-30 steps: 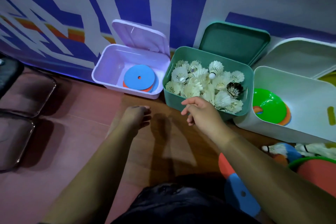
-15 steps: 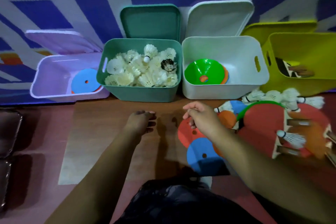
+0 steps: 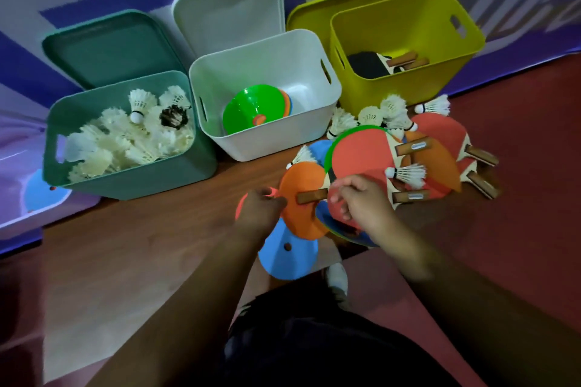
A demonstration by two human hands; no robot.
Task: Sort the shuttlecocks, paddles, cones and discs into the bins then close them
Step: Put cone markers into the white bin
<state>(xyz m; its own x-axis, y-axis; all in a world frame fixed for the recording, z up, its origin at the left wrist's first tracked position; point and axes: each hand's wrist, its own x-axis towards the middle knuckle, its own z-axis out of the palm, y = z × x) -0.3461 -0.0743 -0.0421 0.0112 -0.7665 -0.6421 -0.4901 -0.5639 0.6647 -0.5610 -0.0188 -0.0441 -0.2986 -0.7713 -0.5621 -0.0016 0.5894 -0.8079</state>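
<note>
Both hands are down at the near edge of the unsorted pile. The left hand (image 3: 262, 209) is curled with its fingertips at the left rim of an orange disc (image 3: 301, 207); whether it actually pinches the rim or only touches it I cannot tell. The right hand (image 3: 361, 206) is loosely curled just right of a brown paddle handle (image 3: 312, 196) that lies across that disc, fingers bent but apparently closed on nothing.

A blue disc (image 3: 287, 256) lies under and nearer than the orange one. To the right is the heap: red paddles (image 3: 361, 155) overlapping, a green-rimmed cone (image 3: 330, 148) partly beneath them, one shuttlecock (image 3: 407, 173) resting on a paddle face and loose shuttlecocks (image 3: 383, 111) at the far side against the bins.

Beyond stand the open bins, lids tipped back against the wall: the green bin (image 3: 132, 179) at left full of shuttlecocks, the white bin (image 3: 270, 141) in the middle holding stacked cones, the yellow bin (image 3: 405, 82) at right with paddles inside. A lilac bin (image 3: 19, 214) with a blue disc in it shows at the far left edge.

The risk, as I judge it, lies in how things overlap. Lifting the orange disc with the handle lying on it could drag the paddle along or tip it. Pulling a paddle out of the heap could roll the shuttlecock off its face and scatter the loose ones. A disc also sits close to the cone colours, so a hurried drop could land it in the white bin rather than the lilac one
</note>
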